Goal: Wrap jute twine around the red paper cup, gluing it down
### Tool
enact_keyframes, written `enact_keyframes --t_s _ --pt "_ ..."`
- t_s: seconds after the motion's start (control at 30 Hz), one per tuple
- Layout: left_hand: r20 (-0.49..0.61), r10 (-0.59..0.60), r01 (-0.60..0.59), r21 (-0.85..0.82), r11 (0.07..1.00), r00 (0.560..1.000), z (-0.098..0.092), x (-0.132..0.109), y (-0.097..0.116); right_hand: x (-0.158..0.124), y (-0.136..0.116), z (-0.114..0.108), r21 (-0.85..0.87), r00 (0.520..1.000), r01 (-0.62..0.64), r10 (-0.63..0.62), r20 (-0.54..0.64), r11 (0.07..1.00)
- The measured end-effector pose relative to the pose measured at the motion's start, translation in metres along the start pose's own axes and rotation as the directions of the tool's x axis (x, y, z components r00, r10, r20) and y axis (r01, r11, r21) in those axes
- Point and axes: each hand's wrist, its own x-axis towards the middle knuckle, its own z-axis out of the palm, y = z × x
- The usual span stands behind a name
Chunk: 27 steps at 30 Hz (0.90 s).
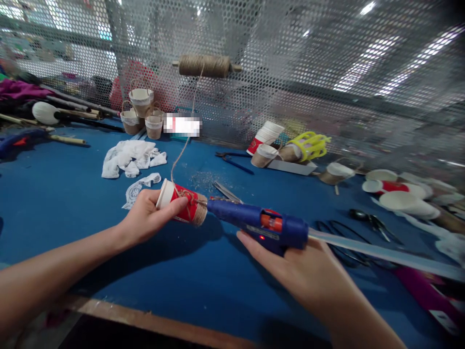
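My left hand [150,213] is closed around a red and white paper cup [167,193] tipped on its side, its base end toward the right. Several turns of brown twine [200,213] wrap that base end. From the cup a loose strand runs up to a twine spool [204,66] on a rod. In my right hand [290,266] is a blue hot glue gun [241,215], with a red light lit and a long clear glue stick [363,249] out of its back. The gun's nozzle is at the twine-wrapped part; whether it touches cannot be made out.
White lace [127,155] lies behind my left hand. Scissors [225,190] and pliers [234,162] lie beyond the cup. Small twine-covered buckets [141,99] stand at the back left. Stacked paper cups [267,135] and black cables [337,237] are to the right. Perforated metal mesh [276,63] borders the table.
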Motion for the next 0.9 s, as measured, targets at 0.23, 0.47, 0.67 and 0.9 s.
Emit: enact_keyframes --t_s 0.23,0.47,0.67,0.9 --pt "-0.054 -0.218 0.208 -0.151 0.966 0.975 0.000 0.004 -0.008 0.003 -0.013 0.002 0.033 0.988 -0.121 0.117 0.098 0.992" --pt "-0.053 -0.260 0.245 -0.202 0.948 0.964 0.000 0.005 -0.012 -0.002 -0.011 0.008 0.039 0.992 -0.093 0.089 0.084 0.995" --pt "-0.054 -0.217 0.204 -0.185 0.961 0.975 0.002 0.004 -0.006 0.002 -0.008 -0.001 0.043 0.993 -0.046 0.041 0.111 0.998" --pt "-0.064 -0.031 0.029 -0.031 0.999 0.997 0.002 0.000 -0.001 -0.002 0.001 -0.001 -0.002 0.999 0.002 -0.001 0.037 1.000"
